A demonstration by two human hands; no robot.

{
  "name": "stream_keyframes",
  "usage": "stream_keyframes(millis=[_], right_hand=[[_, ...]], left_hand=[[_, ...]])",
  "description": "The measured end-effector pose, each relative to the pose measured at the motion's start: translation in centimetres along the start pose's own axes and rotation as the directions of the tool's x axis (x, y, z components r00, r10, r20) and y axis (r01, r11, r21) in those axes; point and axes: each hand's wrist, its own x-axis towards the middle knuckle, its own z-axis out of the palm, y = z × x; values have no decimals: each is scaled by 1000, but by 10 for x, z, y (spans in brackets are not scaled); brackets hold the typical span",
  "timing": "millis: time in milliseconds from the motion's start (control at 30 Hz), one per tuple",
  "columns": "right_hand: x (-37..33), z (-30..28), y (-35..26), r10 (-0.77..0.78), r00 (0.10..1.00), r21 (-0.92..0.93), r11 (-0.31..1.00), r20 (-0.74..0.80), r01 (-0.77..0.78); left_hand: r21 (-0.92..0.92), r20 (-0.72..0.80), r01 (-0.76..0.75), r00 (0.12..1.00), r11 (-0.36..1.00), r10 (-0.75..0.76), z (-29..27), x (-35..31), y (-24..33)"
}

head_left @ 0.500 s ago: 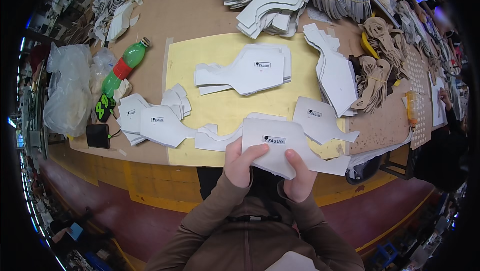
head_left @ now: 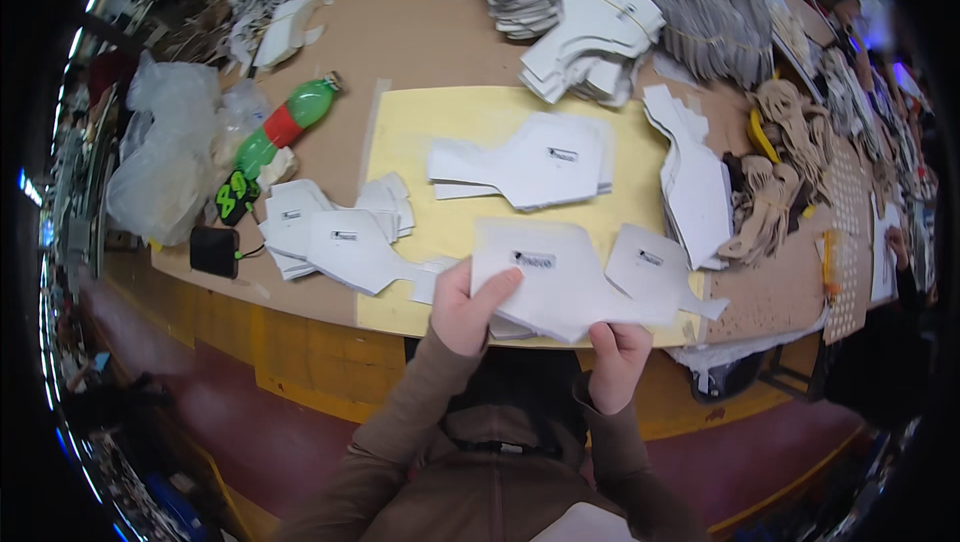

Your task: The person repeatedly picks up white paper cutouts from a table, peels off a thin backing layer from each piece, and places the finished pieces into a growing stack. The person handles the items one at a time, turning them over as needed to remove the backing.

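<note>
Both hands pinch one white cut sheet (head_left: 555, 277) at lower centre: the left hand (head_left: 468, 310) has its grip clamped on the near left edge, the right hand (head_left: 618, 354) on the near right corner. Two loose white piles lie on the yellow mat (head_left: 480, 117). One green bottle (head_left: 285, 127) lies at upper left of the table (head_left: 420, 22), beside clear plastic bags (head_left: 165, 157); what they hold cannot be told.
</note>
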Motion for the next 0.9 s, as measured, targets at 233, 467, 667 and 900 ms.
stream_keyframes(millis=[233,467,667,900], right_hand=[[17,-26,22,-193,961,-540,797,196,270],[18,-16,35,-397,858,-649,567,325,508],[19,-11,35,-384,888,-662,601,253,448],[22,-12,32,-233,956,-696,657,179,291]], left_hand=[[120,-192,-429,875,895,445,-95,103,45],[391,-211,-428,820,815,531,-167,160,33],[983,-47,-103,663,153,747,-150,130,28],[854,322,-421,890,307,324,-38,28,-17]])
